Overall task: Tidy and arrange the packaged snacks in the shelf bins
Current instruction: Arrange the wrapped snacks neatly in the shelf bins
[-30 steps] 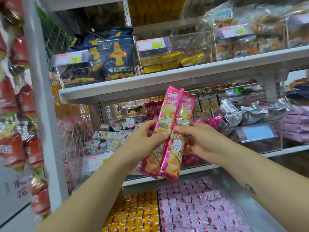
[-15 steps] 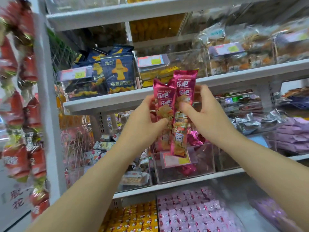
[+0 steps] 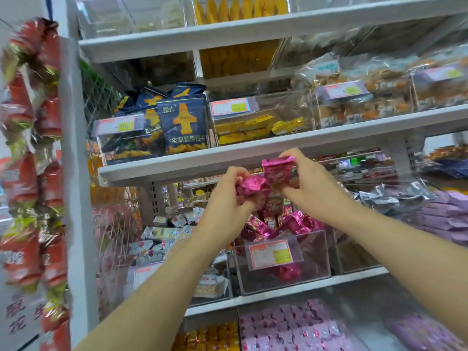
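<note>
The step in hand appeared to be placing two pink snack packets [image 3: 277, 171] into the clear bin [image 3: 314, 259] just below. The left hand [image 3: 228, 198] pinched one and the right hand [image 3: 311, 188] gripped the other, upright and side by side (glossy foil, tops crumpled). Next they would likely need easing down among the matching packets [image 3: 291, 221] there.
</note>
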Demonstrator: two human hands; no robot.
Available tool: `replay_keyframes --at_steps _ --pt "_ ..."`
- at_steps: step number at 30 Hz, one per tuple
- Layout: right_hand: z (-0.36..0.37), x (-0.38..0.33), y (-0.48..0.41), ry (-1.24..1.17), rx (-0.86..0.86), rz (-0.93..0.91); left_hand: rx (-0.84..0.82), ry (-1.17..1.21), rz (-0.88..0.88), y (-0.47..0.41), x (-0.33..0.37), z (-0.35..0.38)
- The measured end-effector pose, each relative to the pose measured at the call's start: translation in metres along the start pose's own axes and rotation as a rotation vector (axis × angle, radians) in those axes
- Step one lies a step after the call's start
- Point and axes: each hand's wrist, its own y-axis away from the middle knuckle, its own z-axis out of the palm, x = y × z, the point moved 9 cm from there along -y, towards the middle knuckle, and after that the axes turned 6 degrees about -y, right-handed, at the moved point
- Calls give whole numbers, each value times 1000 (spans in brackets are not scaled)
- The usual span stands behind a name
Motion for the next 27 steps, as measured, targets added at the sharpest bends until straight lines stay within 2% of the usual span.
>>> replay_keyframes --at_steps 11,20,27 --pt "26 70 -44 230 -61 104 -72 -102 -97 -64 -60 63" --pt "40 100 -82 266 -44 209 -122 -87 -250 -106 -89 79" --pt "61 136 -94 303 -168 356 -190 -110 -350 -117 -104 93"
